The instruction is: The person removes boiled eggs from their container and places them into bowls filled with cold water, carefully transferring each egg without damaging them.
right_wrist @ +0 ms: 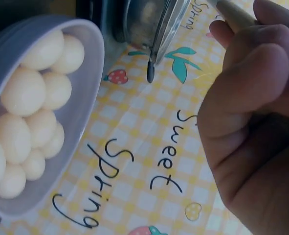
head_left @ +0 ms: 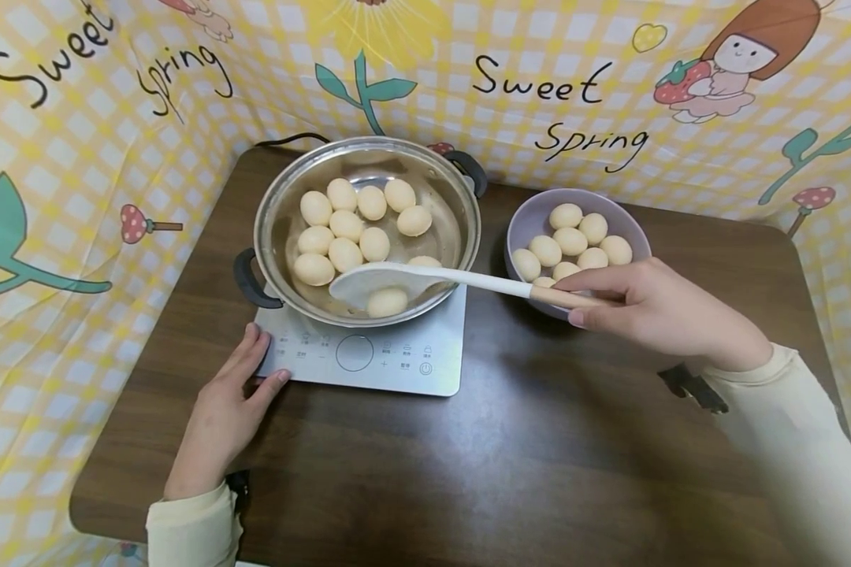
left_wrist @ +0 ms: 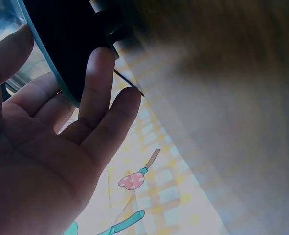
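My right hand (head_left: 645, 311) grips the wooden handle (head_left: 567, 298) of a large white spoon (head_left: 482, 281). The spoon's bowl is over the front of a steel pot (head_left: 262, 236), and a pale egg (head_left: 386, 302) shows at its lower edge; whether the spoon carries it, I cannot tell. Several more eggs (head_left: 345, 226) lie inside the pot. My left hand (head_left: 223, 402) touches the front left corner of a silver induction cooker (head_left: 397, 382) under the pot, thumb at the front edge. In the left wrist view, fingers (left_wrist: 98, 83) rest against the cooker's dark underside.
A lilac bowl (head_left: 521, 224) with several eggs stands right of the pot, partly under my right hand. The pot has black side handles (head_left: 250, 279). A brown wooden table (head_left: 411, 472) carries everything, and a patterned cloth (head_left: 425, 102) hangs behind and beside it.
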Action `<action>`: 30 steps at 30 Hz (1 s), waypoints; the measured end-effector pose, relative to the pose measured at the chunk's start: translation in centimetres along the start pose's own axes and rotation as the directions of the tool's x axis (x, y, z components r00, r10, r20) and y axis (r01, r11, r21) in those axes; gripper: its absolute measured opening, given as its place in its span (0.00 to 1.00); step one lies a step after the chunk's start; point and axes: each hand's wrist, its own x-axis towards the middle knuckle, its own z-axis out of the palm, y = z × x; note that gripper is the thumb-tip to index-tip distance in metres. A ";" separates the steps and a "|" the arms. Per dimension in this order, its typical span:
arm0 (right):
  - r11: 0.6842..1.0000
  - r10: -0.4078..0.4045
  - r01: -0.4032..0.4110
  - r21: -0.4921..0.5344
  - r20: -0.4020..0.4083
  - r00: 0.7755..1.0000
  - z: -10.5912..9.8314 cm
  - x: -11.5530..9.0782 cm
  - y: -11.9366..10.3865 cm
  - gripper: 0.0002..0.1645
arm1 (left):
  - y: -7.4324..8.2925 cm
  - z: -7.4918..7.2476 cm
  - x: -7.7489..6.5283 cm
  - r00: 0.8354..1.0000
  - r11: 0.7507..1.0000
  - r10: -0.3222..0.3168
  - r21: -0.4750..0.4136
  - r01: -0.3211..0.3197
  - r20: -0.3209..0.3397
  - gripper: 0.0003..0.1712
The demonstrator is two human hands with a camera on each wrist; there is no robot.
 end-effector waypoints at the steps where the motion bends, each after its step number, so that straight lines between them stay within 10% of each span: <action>1: 1.000 0.003 -0.003 0.021 0.005 1.000 0.1 0.1 -0.1 0.13 | 0.0 0.0 0.0 1.000 1.000 -0.001 0.000 0.001 0.000 0.40; 9: 0.892 0.121 -0.201 0.405 0.214 0.969 0.8 0.5 -0.4 0.10 | -0.1 0.1 0.0 1.000 1.000 0.003 -0.004 -0.003 -0.008 0.39; 22: 0.794 0.115 -0.293 0.532 0.343 0.932 1.3 0.7 -0.4 0.11 | 0.0 0.1 0.1 1.000 1.000 0.004 -0.004 -0.004 -0.005 0.40; 30: 0.829 0.082 -0.278 0.485 0.387 0.919 0.4 0.4 -0.9 0.15 | 0.0 0.1 0.0 1.000 1.000 0.001 -0.003 -0.001 -0.004 0.40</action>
